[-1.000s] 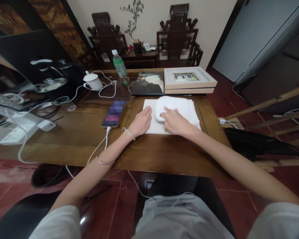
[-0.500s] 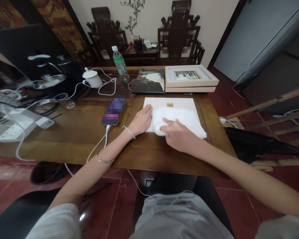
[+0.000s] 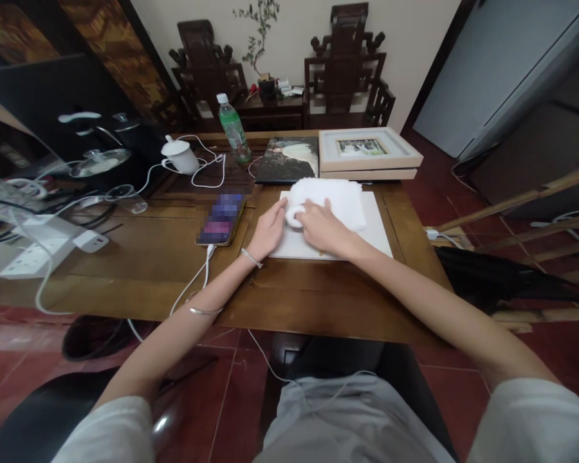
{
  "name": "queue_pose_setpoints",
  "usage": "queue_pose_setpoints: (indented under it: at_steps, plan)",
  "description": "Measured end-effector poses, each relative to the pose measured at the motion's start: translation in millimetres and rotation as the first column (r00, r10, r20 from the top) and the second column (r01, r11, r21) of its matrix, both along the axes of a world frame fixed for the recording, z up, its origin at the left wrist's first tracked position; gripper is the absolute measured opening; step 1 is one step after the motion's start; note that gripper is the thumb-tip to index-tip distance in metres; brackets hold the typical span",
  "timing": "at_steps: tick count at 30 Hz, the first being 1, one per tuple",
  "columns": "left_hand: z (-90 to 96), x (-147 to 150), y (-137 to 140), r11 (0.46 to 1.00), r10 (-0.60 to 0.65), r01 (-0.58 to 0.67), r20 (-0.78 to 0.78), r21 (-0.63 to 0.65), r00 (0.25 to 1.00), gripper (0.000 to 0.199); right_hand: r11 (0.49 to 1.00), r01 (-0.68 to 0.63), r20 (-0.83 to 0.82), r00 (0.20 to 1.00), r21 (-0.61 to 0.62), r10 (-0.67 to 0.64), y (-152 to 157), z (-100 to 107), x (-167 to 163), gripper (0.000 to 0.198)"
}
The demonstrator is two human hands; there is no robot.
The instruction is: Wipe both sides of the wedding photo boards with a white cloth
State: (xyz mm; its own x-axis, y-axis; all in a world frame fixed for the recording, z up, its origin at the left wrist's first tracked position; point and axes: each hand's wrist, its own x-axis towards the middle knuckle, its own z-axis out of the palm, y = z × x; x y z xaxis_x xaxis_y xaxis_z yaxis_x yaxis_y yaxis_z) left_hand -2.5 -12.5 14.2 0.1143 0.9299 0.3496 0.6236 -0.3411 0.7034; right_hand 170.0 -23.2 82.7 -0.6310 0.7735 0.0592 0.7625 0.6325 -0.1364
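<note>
A folded white towel [image 3: 340,199] lies on a flat white board [image 3: 289,246] on the wooden table. My right hand [image 3: 325,228] presses on the towel's near left part, its fingers gripping the cloth. At the board's left edge rests my left hand [image 3: 269,229], its fingers stretched out along the side and holding nothing. The towel covers the upper middle of the board. A bit of tan marking shows at the board's near edge, just below my right hand.
To the left lie a phone [image 3: 222,218] on a charging cable and a white power strip [image 3: 33,247]. Behind stand a green-labelled bottle [image 3: 234,132], a lidded white cup [image 3: 181,156], a dark picture panel [image 3: 289,168] and stacked frames [image 3: 390,168]. Cables cross the table's left side.
My right hand has moved the towel away from me and a little left across the board. The left hand stays at the board's left edge, shifted slightly left.
</note>
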Motion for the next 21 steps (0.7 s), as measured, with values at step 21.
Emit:
queue_pose_setpoints:
  at_steps: [21]
  plan:
    - [4.9, 9, -9, 0.992, -0.088, 0.107, -0.256, 0.062, 0.963, 0.039, 0.987, 0.158, 0.003, 0.987, -0.013, -0.158, 45, 18, 12, 0.030]
